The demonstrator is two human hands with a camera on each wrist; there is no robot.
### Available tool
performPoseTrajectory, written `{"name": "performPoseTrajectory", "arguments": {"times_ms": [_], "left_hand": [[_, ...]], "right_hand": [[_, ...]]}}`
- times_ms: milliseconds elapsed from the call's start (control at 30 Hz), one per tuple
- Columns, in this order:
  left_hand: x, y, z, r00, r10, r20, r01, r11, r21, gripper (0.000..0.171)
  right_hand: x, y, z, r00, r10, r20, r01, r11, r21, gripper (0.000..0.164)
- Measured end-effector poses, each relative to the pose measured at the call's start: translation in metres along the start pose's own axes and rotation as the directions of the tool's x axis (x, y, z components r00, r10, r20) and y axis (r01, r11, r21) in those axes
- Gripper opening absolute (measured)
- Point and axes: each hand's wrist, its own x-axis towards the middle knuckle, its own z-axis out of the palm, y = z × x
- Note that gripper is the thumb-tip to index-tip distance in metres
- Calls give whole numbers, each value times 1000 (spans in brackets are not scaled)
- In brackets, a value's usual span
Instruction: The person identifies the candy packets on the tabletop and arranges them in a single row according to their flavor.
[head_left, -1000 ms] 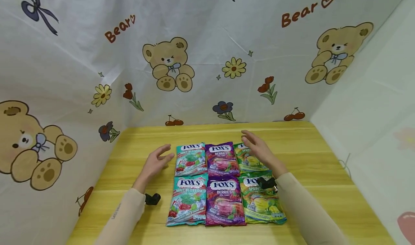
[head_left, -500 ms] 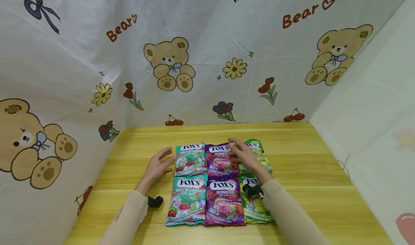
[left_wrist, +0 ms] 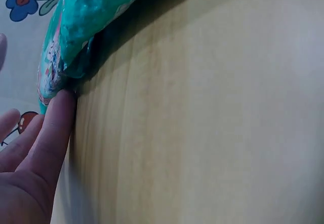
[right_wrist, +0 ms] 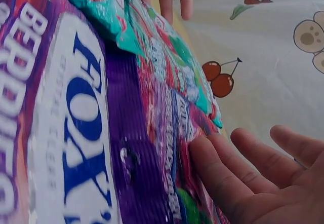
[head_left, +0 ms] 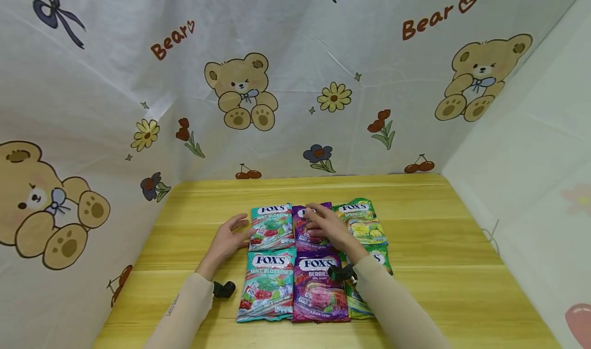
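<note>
Several Fox's candy bags lie on the table in two rows. My left hand (head_left: 228,241), fingers loosely bent, is at the left side of the back teal mint bag (head_left: 271,231). In the left wrist view a fingertip (left_wrist: 63,100) meets that bag's lower edge. Spread over the back purple berries bag (head_left: 301,238), my right hand (head_left: 331,230) partly hides it and grips nothing. The right wrist view has its fingers (right_wrist: 207,158) at the bag's surface; contact is hard to tell. In front lie another teal mint bag (head_left: 268,287) and another purple berries bag (head_left: 319,297).
To the right are the back yellow-green bag (head_left: 362,226) and the front yellow-green bag (head_left: 357,305), partly covered by the right forearm. Fabric printed with bears (head_left: 247,95) walls the wooden table (head_left: 425,236) behind and at the sides. A thin cord (head_left: 494,236) hangs at right.
My right hand has moved left from the back yellow-green bag to over the back berries bag, uncovering the former. My left hand has shifted slightly right, closer to the mint bag.
</note>
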Motion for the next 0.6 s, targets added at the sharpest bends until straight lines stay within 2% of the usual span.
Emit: {"name": "performPoseTrajectory", "arguments": {"times_ms": [133,333,600], "left_hand": [[0,0,3,1000,-5,-20,6,999,38,71],[0,-2,7,999,-2,-55,11,988,155,73],[1,-1,12,996,9,-85,9,978,209,66]], "right_hand": [[3,0,10,1000,8,10,-8,1000,1,74],[6,-2,24,999,50,-9,-50,999,-3,74],[12,-6,40,990,129,-65,-136,985,-111,76]]}}
